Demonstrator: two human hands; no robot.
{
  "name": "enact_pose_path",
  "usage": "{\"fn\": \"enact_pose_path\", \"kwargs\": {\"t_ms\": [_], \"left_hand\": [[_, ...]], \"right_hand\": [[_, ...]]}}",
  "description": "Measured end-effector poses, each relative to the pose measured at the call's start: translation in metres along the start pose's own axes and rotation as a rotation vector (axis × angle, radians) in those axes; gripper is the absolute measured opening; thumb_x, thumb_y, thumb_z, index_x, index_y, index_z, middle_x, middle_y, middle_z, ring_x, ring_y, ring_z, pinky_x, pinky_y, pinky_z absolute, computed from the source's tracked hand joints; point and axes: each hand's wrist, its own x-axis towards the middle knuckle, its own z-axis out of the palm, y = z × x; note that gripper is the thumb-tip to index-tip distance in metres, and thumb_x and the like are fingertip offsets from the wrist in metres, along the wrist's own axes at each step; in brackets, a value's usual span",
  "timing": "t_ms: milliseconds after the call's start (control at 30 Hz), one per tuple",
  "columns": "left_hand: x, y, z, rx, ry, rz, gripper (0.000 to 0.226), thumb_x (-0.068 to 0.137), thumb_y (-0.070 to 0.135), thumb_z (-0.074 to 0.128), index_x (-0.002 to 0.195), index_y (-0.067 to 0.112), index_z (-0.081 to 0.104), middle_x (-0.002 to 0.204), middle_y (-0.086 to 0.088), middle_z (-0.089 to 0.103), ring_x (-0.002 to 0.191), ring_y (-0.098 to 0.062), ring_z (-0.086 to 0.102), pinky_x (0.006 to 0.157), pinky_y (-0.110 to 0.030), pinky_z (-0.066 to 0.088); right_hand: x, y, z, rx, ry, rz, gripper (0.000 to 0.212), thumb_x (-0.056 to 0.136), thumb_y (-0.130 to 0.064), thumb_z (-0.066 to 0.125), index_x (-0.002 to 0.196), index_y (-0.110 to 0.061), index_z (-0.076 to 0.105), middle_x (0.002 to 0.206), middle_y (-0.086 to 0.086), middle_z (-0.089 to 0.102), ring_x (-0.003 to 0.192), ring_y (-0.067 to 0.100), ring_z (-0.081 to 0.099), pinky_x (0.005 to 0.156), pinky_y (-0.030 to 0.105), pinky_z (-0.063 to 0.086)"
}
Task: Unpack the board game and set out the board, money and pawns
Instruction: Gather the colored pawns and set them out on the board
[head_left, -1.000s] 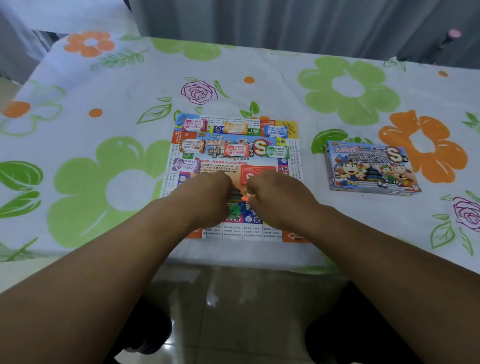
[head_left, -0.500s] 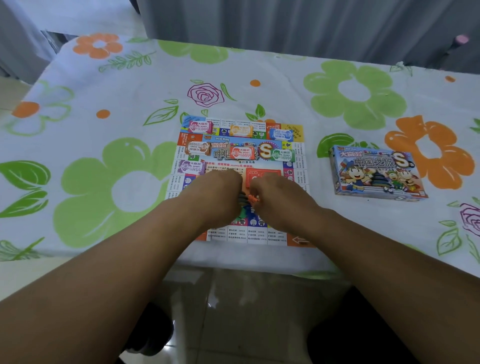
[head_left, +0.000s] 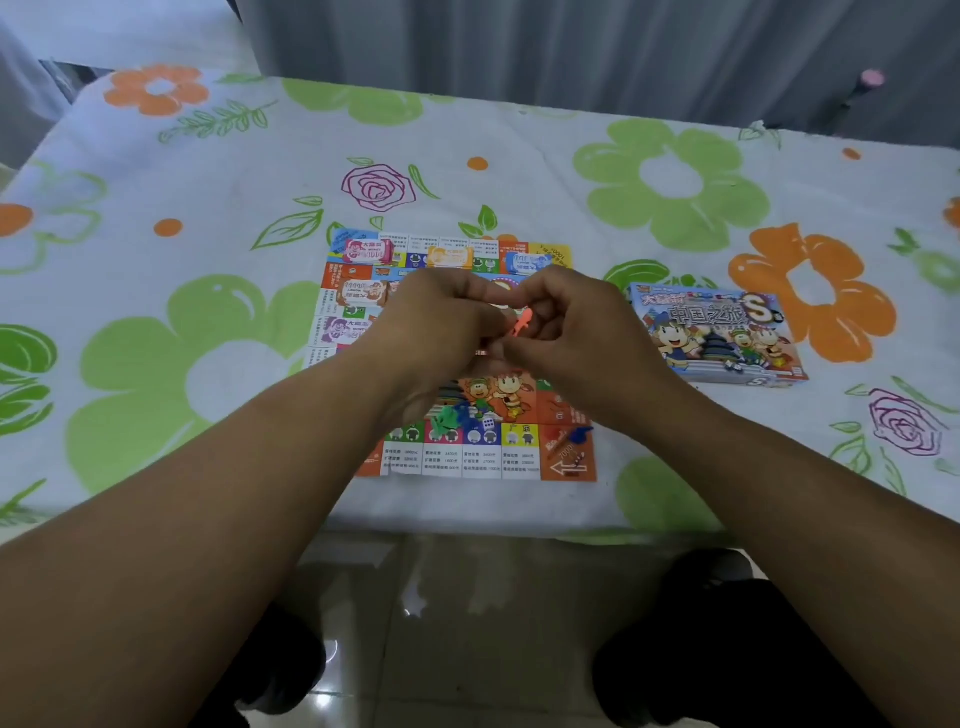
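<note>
The colourful game board (head_left: 519, 457) lies flat near the table's front edge. Small stacks of paper money (head_left: 366, 250) sit along its far and left sides. My left hand (head_left: 436, 325) and my right hand (head_left: 576, 332) meet above the board's middle, and together their fingertips pinch a small orange pawn (head_left: 519, 327). A green pawn (head_left: 445, 420) and blue pawns (head_left: 577, 434) lie on the board's near part. The hands hide the board's centre.
The game box (head_left: 722, 338) lies closed to the right of the board on the flowered tablecloth (head_left: 182, 364). A grey curtain hangs behind the table. My dark-clothed knees show below the table's front edge.
Both hands have lifted off the board's near part and moved away from me, carrying the orange pawn up. The green and blue pawns they covered are now in view.
</note>
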Motion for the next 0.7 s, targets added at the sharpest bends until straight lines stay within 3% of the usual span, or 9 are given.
{"fn": "enact_pose_path", "kwargs": {"t_ms": [67, 167, 267, 333, 500, 600, 700], "left_hand": [[0.003, -0.002, 0.003, -0.033, -0.004, -0.027, 0.019, 0.093, -0.003, 0.06, 0.111, -0.001, 0.065, 0.101, -0.024, 0.072, 0.086, -0.032, 0.074, 0.067, -0.034, 0.061], [0.007, -0.002, 0.004, -0.066, -0.045, -0.068, 0.024, 0.092, -0.004, 0.06, 0.116, -0.003, 0.063, 0.107, -0.03, 0.069, 0.095, -0.037, 0.072, 0.076, -0.038, 0.062], [0.006, -0.001, 0.006, -0.051, -0.125, -0.11, 0.025, 0.092, -0.005, 0.058, 0.116, -0.003, 0.064, 0.102, -0.026, 0.071, 0.084, -0.031, 0.073, 0.079, -0.037, 0.062], [0.004, 0.0, 0.008, -0.029, -0.174, -0.138, 0.02, 0.092, -0.005, 0.059, 0.11, -0.002, 0.067, 0.091, -0.02, 0.072, 0.075, -0.023, 0.069, 0.072, -0.033, 0.062], [0.0, -0.002, 0.019, 0.088, -0.203, -0.136, 0.012, 0.09, -0.005, 0.062, 0.099, 0.0, 0.069, 0.082, -0.018, 0.071, 0.069, -0.021, 0.069, 0.07, -0.034, 0.062], [0.0, -0.005, 0.019, 0.344, -0.129, -0.059, 0.007, 0.09, 0.0, 0.065, 0.096, 0.001, 0.068, 0.079, -0.015, 0.071, 0.072, -0.023, 0.069, 0.073, -0.037, 0.063], [-0.001, -0.009, 0.014, 0.586, -0.111, 0.003, 0.002, 0.091, 0.006, 0.067, 0.092, 0.005, 0.069, 0.082, -0.013, 0.071, 0.075, -0.025, 0.07, 0.08, -0.045, 0.061]], "right_hand": [[-0.005, 0.0, -0.006, 0.022, -0.002, -0.012, 0.03, 0.078, -0.016, 0.082, 0.102, -0.02, 0.064, 0.071, -0.006, 0.064, 0.065, 0.013, 0.064, 0.069, 0.044, 0.058], [-0.009, 0.003, -0.018, 0.107, -0.019, -0.003, 0.019, 0.085, -0.004, 0.073, 0.097, -0.018, 0.065, 0.076, 0.003, 0.067, 0.068, 0.022, 0.07, 0.069, 0.045, 0.061], [-0.015, 0.006, -0.028, 0.262, -0.068, 0.058, 0.018, 0.091, 0.007, 0.063, 0.095, -0.01, 0.067, 0.08, 0.016, 0.071, 0.069, 0.02, 0.073, 0.064, 0.036, 0.061], [-0.02, 0.009, -0.034, 0.267, -0.112, 0.059, 0.014, 0.091, 0.005, 0.064, 0.096, -0.007, 0.067, 0.083, 0.018, 0.073, 0.068, 0.02, 0.073, 0.061, 0.033, 0.061], [-0.03, 0.016, -0.046, 0.042, -0.113, -0.031, 0.001, 0.09, -0.011, 0.072, 0.09, -0.012, 0.072, 0.069, -0.003, 0.07, 0.06, 0.013, 0.068, 0.058, 0.032, 0.057], [-0.037, 0.021, -0.049, -0.118, -0.14, -0.024, 0.006, 0.088, -0.02, 0.075, 0.083, -0.022, 0.07, 0.066, -0.016, 0.067, 0.057, 0.006, 0.064, 0.057, 0.027, 0.052], [-0.046, 0.03, -0.047, -0.387, -0.248, -0.015, 0.006, 0.089, -0.029, 0.072, 0.085, -0.025, 0.069, 0.071, -0.014, 0.065, 0.065, 0.002, 0.06, 0.06, 0.026, 0.045]]}}
